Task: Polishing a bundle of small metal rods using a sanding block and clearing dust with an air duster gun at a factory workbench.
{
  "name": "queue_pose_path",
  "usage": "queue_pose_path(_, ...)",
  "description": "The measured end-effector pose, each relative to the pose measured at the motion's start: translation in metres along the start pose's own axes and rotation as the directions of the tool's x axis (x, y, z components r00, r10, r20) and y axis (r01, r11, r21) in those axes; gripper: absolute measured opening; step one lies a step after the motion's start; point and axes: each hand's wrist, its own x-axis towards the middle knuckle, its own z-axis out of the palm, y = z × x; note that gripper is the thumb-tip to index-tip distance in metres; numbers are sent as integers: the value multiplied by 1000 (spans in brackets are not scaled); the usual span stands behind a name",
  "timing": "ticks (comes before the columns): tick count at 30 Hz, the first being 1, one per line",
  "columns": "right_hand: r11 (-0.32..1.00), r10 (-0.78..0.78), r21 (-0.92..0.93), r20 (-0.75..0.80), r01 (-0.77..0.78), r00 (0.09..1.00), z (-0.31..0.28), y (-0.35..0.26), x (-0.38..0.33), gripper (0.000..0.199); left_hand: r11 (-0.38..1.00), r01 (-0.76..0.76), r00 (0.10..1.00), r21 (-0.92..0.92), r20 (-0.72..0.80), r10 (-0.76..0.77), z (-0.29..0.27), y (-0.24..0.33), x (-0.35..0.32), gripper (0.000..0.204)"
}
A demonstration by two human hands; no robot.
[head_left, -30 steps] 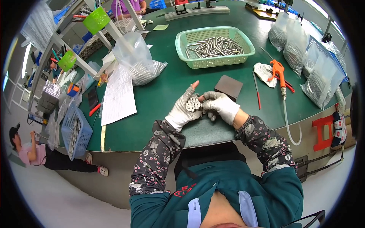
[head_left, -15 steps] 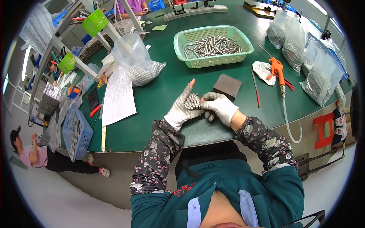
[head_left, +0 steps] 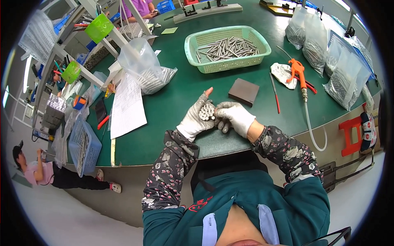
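1. Holding a tight bundle of short silvery metal rods (head_left: 207, 111) end-on toward the camera, the left hand (head_left: 193, 121) in a white fingerless work glove cups it from the left, fingers curled around the rods and the bare thumb tip sticking up.
2. The right hand (head_left: 234, 116), in a full white glove, presses against the bundle from the right, its fingers bent around the rods, so both hands grasp the same bundle between them.
3. The bundle sits just above the near edge of the dark green worktable (head_left: 172, 102), in front of the person's chest.
4. Just beyond the right hand lies a flat dark grey square block (head_left: 243, 92) on the table.
5. Farther back stands a pale green plastic mesh basket (head_left: 227, 65) with many loose metal rods (head_left: 225, 46) lying in it.
6. To the right of the block lie a thin red-handled tool (head_left: 274, 92) and an orange air blow gun (head_left: 298, 71) with a pale hose running off the table edge.
7. To the left lie a printed white paper sheet (head_left: 127, 107) and a clear plastic bag of rods (head_left: 145, 67).
8. More clear bags of metal parts (head_left: 342, 71) stand at the far right of the table.
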Motion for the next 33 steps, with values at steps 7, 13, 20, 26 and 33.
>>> queue_pose_path(7,996,47,78,21,-48,999,-4,0,3,8,993,61,996,103,-75,-54,2,-1,0,88)
queue_pose_path(13,990,92,97,64,-98,994,-7,-5,4,11,985,79,990,151,-131,-59,4,-1,0,85)
queue_pose_path(20,989,135,40,94,-139,986,-9,-8,8,11,996,55,997,66,-57,-51,3,3,1,86)
queue_pose_path(26,991,133,14,77,-135,988,-7,-9,10,11,997,37,999,68,-27,-35,1,0,0,86)
queue_pose_path(33,990,124,57,67,-128,990,-6,-8,7,10,997,54,998,62,-13,-54,2,5,1,86)
